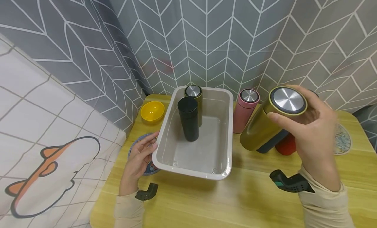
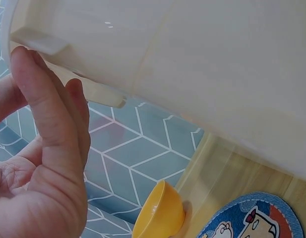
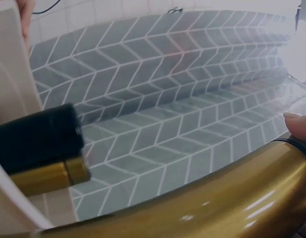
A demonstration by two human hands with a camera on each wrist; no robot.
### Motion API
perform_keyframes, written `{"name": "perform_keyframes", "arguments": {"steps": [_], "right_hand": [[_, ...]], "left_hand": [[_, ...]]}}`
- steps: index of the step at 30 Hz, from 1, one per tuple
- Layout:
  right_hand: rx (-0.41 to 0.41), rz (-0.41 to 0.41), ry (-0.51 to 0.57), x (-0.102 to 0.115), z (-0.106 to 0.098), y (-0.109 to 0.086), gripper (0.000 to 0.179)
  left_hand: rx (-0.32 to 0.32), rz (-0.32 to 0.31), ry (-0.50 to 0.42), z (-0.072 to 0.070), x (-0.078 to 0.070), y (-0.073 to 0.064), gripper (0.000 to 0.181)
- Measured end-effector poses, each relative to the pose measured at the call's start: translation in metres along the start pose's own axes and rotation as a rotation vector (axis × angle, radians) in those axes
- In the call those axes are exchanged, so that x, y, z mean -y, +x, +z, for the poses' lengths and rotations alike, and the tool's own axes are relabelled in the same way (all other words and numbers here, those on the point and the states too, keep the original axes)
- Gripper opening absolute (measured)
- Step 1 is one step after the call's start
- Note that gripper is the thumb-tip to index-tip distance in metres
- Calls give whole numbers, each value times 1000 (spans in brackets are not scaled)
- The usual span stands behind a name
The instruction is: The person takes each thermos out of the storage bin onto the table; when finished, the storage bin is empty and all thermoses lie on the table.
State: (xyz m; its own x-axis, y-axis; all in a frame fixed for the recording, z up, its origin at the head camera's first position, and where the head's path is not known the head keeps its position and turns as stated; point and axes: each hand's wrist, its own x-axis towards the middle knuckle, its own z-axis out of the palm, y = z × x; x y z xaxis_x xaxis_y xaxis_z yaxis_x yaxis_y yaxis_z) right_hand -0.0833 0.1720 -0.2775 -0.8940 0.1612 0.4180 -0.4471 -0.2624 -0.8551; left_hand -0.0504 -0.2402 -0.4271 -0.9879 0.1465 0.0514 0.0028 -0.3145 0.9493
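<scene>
My right hand [image 1: 316, 129] grips a gold thermos [image 1: 262, 126] round its silver-topped lid. The thermos leans, its base toward the lower left, to the right of a whitish plastic bin [image 1: 218, 175]. My left hand [image 1: 139, 156] holds the bin's left rim, fingertips under its lip in the left wrist view. Inside the bin stand a black bottle [image 1: 189, 123] and, behind it, a second gold thermos [image 1: 200, 106] with a silver top. Just right of the bin is a pink thermos [image 1: 244, 111].
Partly hidden behind the held thermos are a red bottle [image 1: 285, 146] and a dark blue one [image 1: 272, 142]. A yellow bowl [image 1: 152, 111] and a blue round mat [image 1: 151, 169] lie left of the bin. Another patterned mat [image 1: 343, 139] lies far right. A patterned curtain [image 1: 218, 38] hangs behind the table.
</scene>
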Motion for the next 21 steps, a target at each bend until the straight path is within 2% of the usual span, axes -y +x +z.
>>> {"name": "perform_keyframes", "arguments": {"steps": [8, 15, 17, 21], "right_hand": [[31, 153, -284, -22, -10, -3, 67], [105, 256, -597, -44, -16, -5, 66], [116, 290, -643, -49, -18, -5, 66], [125, 338, -670, -59, -21, -5, 67]], "left_hand": [[7, 3, 0, 0, 0, 0, 41], [4, 1, -4, 0, -1, 0, 40], [6, 0, -4, 0, -1, 0, 40], [9, 1, -2, 0, -1, 0, 40]]}}
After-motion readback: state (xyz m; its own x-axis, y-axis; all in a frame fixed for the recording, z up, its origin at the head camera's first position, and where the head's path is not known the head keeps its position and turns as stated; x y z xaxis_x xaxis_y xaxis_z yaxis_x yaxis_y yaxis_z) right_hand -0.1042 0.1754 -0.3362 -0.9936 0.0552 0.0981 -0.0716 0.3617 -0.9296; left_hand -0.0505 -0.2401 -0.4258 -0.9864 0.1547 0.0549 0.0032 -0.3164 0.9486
